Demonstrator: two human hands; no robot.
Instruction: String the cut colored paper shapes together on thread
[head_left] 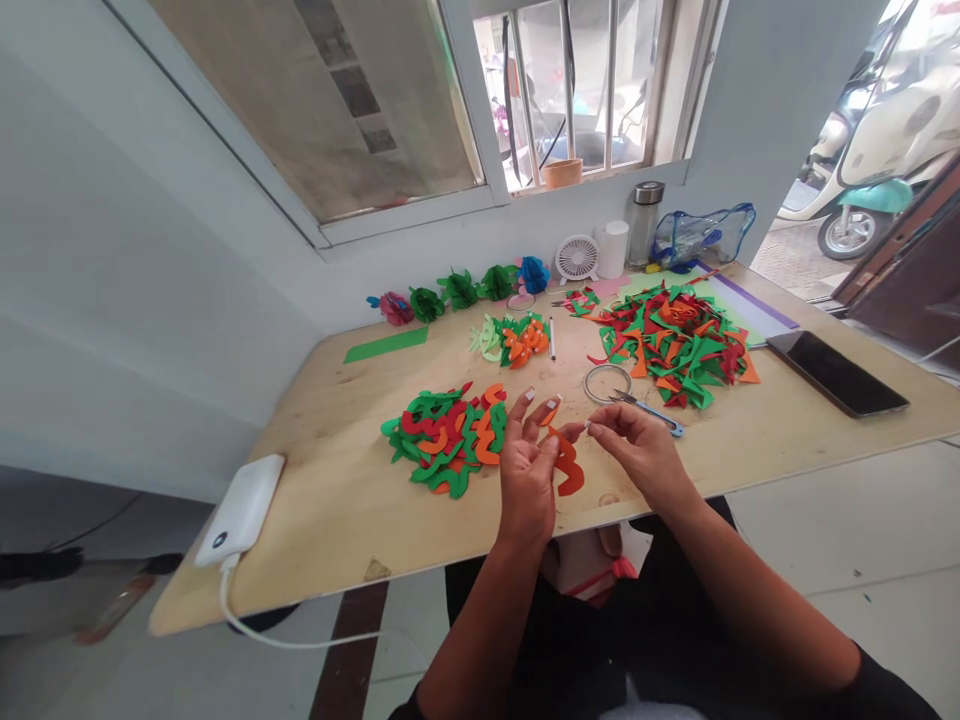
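My left hand [529,480] holds a wavy orange paper piece [571,472] between thumb and fingers, above the table's front edge. Small white bits sit on its raised fingertips. Close on the right, my right hand [637,445] pinches a tiny white bit [588,427] near the left fingertips. A pile of wavy green, red and orange cutouts [450,435] lies left of my left hand. Behind my right hand are a tape roll [607,384] and small scissors with blue handles [660,415].
Paper scraps [675,340] are heaped at the right, beside a black phone [836,372]. Behind stand paper flowers [459,288], a small fan [577,258] and a bottle [645,225]. A white power bank [244,505] with a cable lies at the left edge.
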